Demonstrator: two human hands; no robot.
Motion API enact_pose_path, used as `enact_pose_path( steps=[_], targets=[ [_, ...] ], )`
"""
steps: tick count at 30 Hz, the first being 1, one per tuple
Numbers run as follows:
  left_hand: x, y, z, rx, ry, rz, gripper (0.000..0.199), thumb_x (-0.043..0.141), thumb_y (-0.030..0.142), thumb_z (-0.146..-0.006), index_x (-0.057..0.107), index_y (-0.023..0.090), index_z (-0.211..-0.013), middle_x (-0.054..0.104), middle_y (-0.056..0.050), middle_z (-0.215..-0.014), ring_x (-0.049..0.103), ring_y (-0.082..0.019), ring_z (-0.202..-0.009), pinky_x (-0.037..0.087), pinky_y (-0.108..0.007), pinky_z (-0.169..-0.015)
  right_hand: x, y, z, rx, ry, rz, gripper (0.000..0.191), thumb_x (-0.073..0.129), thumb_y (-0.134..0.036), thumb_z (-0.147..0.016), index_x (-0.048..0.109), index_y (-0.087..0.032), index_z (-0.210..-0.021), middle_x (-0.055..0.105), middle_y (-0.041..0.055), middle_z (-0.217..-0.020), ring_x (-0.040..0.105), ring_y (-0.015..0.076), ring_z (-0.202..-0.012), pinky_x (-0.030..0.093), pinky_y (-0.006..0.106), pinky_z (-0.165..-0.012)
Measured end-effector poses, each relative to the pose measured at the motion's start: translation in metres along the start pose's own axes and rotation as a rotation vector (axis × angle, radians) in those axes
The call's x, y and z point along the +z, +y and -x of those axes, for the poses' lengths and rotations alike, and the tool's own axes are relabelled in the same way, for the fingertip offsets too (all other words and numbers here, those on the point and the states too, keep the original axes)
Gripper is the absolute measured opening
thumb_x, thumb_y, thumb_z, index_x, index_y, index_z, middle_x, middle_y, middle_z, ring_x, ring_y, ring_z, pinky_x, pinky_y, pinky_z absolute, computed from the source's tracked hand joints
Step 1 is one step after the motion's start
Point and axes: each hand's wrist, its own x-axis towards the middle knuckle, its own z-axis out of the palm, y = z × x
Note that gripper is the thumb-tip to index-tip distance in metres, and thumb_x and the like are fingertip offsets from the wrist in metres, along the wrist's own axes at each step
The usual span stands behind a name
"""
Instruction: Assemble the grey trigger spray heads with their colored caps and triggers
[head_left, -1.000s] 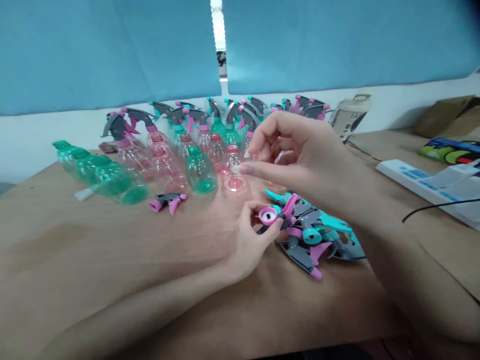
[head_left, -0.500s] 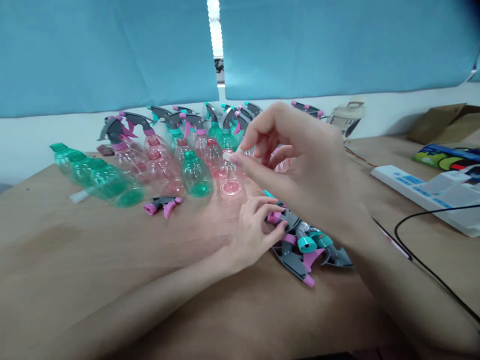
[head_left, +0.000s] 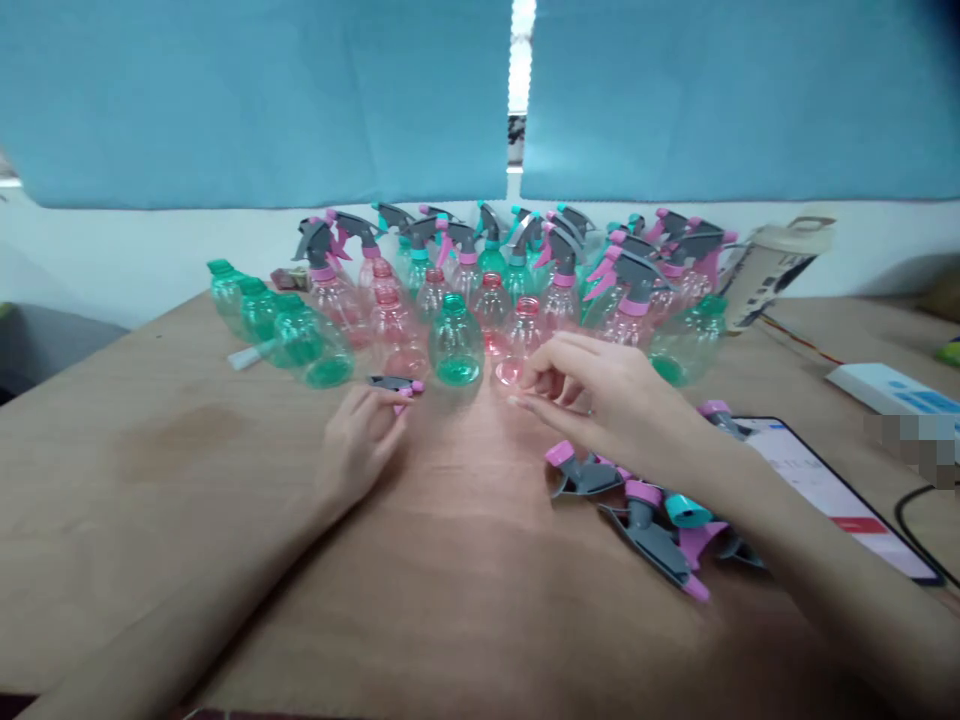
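My left hand (head_left: 360, 440) is low over the table, its fingers closed at the pink part of a grey-and-pink trigger spray head (head_left: 390, 382), which they partly hide. My right hand (head_left: 600, 390) hangs in front of a clear pink bottle (head_left: 527, 340), thumb and forefinger brought together. Something small and whitish shows at those fingertips, too blurred to name. A green-tinted bottle (head_left: 455, 345) without a spray head stands between the hands. Below my right hand lies a pile of loose spray heads (head_left: 649, 530) in grey, pink and turquoise.
Behind stand several bottles fitted with spray heads (head_left: 491, 235). Open green bottles (head_left: 289, 330) line the left, beside a translucent tube (head_left: 251, 355). On the right are a lit phone (head_left: 817, 490), a white power strip (head_left: 892, 385), a cable and a tilted lidded cup (head_left: 780, 265).
My left hand has left the spray-head pile and moved left to the single spray head. My right hand has dropped lower. The view has turned left, uncovering the phone.
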Motion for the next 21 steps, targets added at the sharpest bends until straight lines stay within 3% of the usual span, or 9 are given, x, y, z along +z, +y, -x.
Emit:
enact_pose_path(
  steps=[4, 7, 10, 13, 17, 21],
  targets=[
    [-0.009, -0.053, -0.001, -0.273, 0.082, -0.025, 0.029, 0.061, 0.043, -0.078, 0.057, 0.020, -0.097, 0.059, -0.006, -0.096, 0.058, -0.024, -0.091, 0.049, -0.036, -0.076, 0.023, 0.005, 0.004, 0.096, -0.341, 0.130, 0.007, 0.051, -0.026, -0.084, 0.051, -0.020, -0.086, 0.059, 0.0022, -0.082, 0.056, 0.0174, -0.072, 0.036, 0.027, -0.055],
    [-0.007, -0.068, -0.002, -0.274, 0.006, -0.057, 0.045, 0.065, 0.046, -0.073, 0.054, 0.017, -0.107, 0.056, -0.009, -0.103, 0.055, -0.026, -0.098, 0.047, -0.039, -0.083, 0.033, 0.012, 0.009, 0.158, -0.505, 0.253, 0.013, 0.058, -0.028, -0.077, 0.051, -0.019, -0.084, 0.060, 0.0068, -0.087, 0.059, 0.0243, -0.079, 0.036, 0.029, -0.053],
    [-0.006, -0.067, -0.002, -0.220, -0.107, -0.091, 0.045, 0.066, 0.043, -0.074, 0.056, 0.017, -0.109, 0.054, -0.009, -0.105, 0.052, -0.028, -0.103, 0.043, -0.041, -0.090, 0.036, 0.021, 0.013, 0.203, -0.518, 0.322, 0.018, 0.063, -0.030, -0.071, 0.052, -0.019, -0.081, 0.060, 0.0116, -0.088, 0.059, 0.0301, -0.081, 0.034, 0.031, -0.052],
    [-0.008, -0.060, -0.002, -0.223, -0.143, -0.093, 0.032, 0.062, 0.039, -0.078, 0.060, 0.019, -0.103, 0.056, -0.008, -0.099, 0.054, -0.027, -0.099, 0.043, -0.042, -0.088, 0.036, 0.028, 0.016, 0.214, -0.544, 0.274, 0.011, 0.059, -0.025, -0.073, 0.048, -0.024, -0.070, 0.061, 0.0084, -0.077, 0.059, 0.0267, -0.070, 0.031, 0.032, -0.050],
    [-0.013, -0.051, -0.003, -0.226, -0.087, -0.068, 0.027, 0.059, 0.037, -0.081, 0.060, 0.020, -0.102, 0.059, -0.006, -0.097, 0.056, -0.025, -0.095, 0.044, -0.040, -0.087, 0.037, 0.038, 0.020, 0.203, -0.604, 0.210, 0.019, 0.058, -0.018, -0.068, 0.041, -0.026, -0.063, 0.057, 0.0019, -0.062, 0.056, 0.0222, -0.059, 0.027, 0.030, -0.046],
    [-0.016, -0.034, -0.002, -0.223, 0.007, -0.026, 0.034, 0.060, 0.037, -0.080, 0.055, 0.020, -0.110, 0.061, -0.005, -0.100, 0.058, -0.022, -0.093, 0.047, -0.036, -0.084, 0.037, 0.042, 0.021, 0.177, -0.606, 0.189, 0.020, 0.055, -0.011, -0.065, 0.039, -0.025, -0.064, 0.059, 0.0032, -0.064, 0.056, 0.0231, -0.060, 0.028, 0.031, -0.046]
  ],
)
